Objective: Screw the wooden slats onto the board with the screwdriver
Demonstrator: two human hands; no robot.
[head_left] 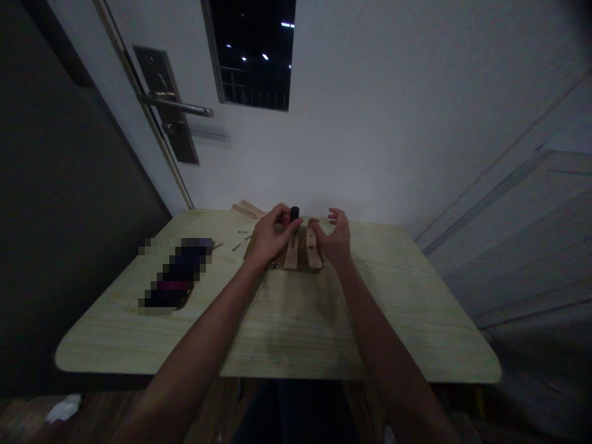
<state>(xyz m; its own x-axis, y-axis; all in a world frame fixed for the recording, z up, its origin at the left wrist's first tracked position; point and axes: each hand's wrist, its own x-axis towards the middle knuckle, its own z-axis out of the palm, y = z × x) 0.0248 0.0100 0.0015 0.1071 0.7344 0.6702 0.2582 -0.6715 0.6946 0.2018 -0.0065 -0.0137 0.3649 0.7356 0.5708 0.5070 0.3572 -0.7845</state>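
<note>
Both my hands are at the far middle of a light wooden table (287, 320). My left hand (271, 237) is closed around a small black tool (295, 214), likely a handle, held upright over a brown wooden piece (300, 254). Pale wooden slats (291, 254) lie across that piece. My right hand (337, 239) rests on the right slat (313, 250), thumb and forefinger pinched on its far end, the other fingers lifted and spread.
Several small dark nails (237, 246) lie left of the workpiece. Loose wooden strips (250, 209) sit at the table's far edge. A blurred dark object (178, 274) lies at left. A door with a metal handle (178, 106) stands behind.
</note>
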